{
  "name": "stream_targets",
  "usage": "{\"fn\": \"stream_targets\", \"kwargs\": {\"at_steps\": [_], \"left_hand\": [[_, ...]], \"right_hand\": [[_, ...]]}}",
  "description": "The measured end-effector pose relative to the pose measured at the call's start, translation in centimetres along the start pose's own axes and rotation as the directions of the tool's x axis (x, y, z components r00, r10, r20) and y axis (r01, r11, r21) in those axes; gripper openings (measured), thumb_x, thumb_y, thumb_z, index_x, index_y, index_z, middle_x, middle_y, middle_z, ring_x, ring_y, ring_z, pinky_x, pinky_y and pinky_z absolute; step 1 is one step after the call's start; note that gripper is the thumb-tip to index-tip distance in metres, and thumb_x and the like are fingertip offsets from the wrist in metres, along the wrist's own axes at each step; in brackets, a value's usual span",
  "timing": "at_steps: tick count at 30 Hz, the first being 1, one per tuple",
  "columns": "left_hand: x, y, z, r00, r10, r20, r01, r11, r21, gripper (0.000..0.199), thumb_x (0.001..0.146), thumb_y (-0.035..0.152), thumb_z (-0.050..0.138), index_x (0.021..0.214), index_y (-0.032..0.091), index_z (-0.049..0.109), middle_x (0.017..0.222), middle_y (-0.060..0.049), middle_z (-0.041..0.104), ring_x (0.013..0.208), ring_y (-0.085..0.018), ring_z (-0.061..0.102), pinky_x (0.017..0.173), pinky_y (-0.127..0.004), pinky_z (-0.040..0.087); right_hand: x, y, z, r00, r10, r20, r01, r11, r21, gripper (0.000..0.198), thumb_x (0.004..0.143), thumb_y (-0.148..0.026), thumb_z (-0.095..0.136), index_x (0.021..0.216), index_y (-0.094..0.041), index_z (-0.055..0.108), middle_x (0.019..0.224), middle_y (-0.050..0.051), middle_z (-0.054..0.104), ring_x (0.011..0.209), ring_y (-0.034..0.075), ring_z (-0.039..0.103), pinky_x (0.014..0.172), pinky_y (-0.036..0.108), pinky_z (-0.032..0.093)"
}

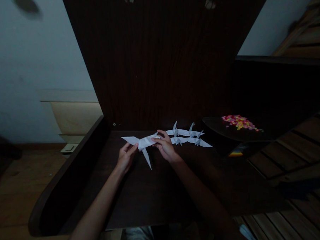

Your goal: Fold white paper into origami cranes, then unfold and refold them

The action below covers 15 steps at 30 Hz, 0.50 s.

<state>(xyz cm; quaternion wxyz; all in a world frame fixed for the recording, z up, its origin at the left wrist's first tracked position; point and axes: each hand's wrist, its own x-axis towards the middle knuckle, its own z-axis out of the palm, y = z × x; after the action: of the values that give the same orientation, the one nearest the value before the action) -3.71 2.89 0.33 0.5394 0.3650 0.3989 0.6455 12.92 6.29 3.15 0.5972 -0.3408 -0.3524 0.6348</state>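
Between my hands, just above the dark desk, is a folded white origami paper crane (pixel 146 142) with long pointed parts, one stretching left and one hanging down. My left hand (pixel 126 157) pinches its left part between thumb and fingers. With thumb and fingers closed, my right hand (pixel 165 145) grips the other end. Several similar white folded paper cranes (pixel 188 136) lie behind and right of my right hand, in two rows close together. My right fingers partly cover the near end of those rows.
The dark wooden desk (pixel 153 201) has a raised side panel (pixel 69 177) at left and a tall back panel (pixel 160 63). On a rounded shelf (pixel 215 126) at right lies a heap of small pink, red and yellow pieces (pixel 239 122). Wooden slats (pixel 296 153) stand beyond it.
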Motion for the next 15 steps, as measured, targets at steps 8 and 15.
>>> {"fn": "stream_targets", "kwargs": {"at_steps": [8,15], "left_hand": [[-0.3,0.2,-0.2,0.937,0.349,-0.018,-0.305,0.842,0.445,0.049,0.070,0.038,0.073,0.110,0.021,0.050,0.106,-0.006,0.060,0.076,-0.013,0.062,0.068,-0.027,0.052],[-1.0,0.3,0.2,0.906,0.381,0.184,-0.387,0.573,0.723,0.035,0.075,0.040,0.067,0.102,0.018,0.063,0.094,-0.005,0.068,0.081,-0.019,0.064,0.076,-0.031,0.051]], "right_hand": [[-0.5,-0.3,1.1,0.914,-0.406,-0.004,0.353,0.800,-0.486,0.048,0.066,-0.022,0.068,0.107,-0.024,0.042,0.076,-0.005,0.056,0.060,0.014,0.064,0.052,0.025,0.055],[-1.9,0.5,3.4,0.918,-0.364,0.159,0.384,0.708,-0.593,0.048,0.073,-0.026,0.066,0.114,-0.024,0.041,0.084,-0.003,0.062,0.066,0.014,0.067,0.057,0.024,0.054]]}}
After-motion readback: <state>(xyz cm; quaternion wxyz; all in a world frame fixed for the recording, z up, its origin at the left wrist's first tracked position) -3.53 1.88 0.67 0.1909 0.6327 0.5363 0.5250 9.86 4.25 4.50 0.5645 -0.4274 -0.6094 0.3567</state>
